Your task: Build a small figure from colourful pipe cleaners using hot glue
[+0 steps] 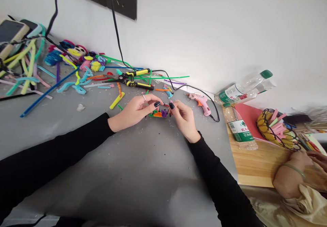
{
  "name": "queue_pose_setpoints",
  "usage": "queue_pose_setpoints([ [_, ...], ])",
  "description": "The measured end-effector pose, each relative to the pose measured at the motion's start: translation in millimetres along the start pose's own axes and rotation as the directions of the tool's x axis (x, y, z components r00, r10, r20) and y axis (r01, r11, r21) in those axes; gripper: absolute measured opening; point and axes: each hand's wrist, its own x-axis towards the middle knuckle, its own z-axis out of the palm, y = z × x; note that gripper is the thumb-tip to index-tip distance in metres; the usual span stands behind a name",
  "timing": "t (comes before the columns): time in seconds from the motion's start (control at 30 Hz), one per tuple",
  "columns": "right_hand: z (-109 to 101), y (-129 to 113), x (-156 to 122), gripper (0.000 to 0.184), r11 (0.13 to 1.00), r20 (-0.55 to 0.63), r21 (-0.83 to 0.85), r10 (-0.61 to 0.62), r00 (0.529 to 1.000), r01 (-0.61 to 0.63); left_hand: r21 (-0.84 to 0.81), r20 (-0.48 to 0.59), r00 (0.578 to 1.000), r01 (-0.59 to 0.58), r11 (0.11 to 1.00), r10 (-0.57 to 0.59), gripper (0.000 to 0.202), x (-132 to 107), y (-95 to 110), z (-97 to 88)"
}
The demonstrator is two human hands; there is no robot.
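Pipe-cleaner piece (157,114), orange, green and purple, is sitting between the two hands, low over the gray table (143,165). Left hand (133,114) is pinching from one side, thumb and fingers closing at the tips; right hand (184,118) is pinching at the purple end, thumb meeting fingers. Exact contact points: hidden by the fingertips, cannot tell. The two-sided hold is probably steadying so small a piece while leaving its middle visible. Glue gun (203,104) is lying just beyond the right hand, presumably for easy reach; its black cord (217,110) is looping around behind, outside the working area. Pliers (124,78) are resting with handles spread beyond the left hand, among loose stems. Water bottle (240,130) is lying on the wooden surface (251,167), well apart from the hands.
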Motion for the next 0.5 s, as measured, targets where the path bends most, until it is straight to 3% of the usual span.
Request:
queue_pose_setpoints([
  [0.13, -1, 9, 2, 0.025, 0.996, -0.106, -0.089, -0.037, 0.994, 0.028, -0.054, -0.07, 0.997, 0.011, 0.998, -0.015, 0.043, 2, -5, -3.3],
  [0.3, -8, 20, 7, 0.026, 0.973, -0.213, -0.229, -0.076, 0.974, 0.026, -0.137, -0.197, 0.98, -0.023, 0.99, -0.004, 0.04, 6, -8, -7.5],
  [0.4, -10, 23, 8, 0.027, 0.97, -0.249, -0.241, -0.102, 0.963, 0.04, -0.17, -0.26, 0.965, -0.087, 0.982, 0.041, 0.037, 6, -7, -6.4],
  [0.5, -9, 25, 7, 0.023, 0.974, -0.254, -0.224, -0.078, 0.964, 0.02, -0.201, -0.319, 0.934, -0.236, 0.951, 0.164, 0.029, 1, 5, -6.2],
])
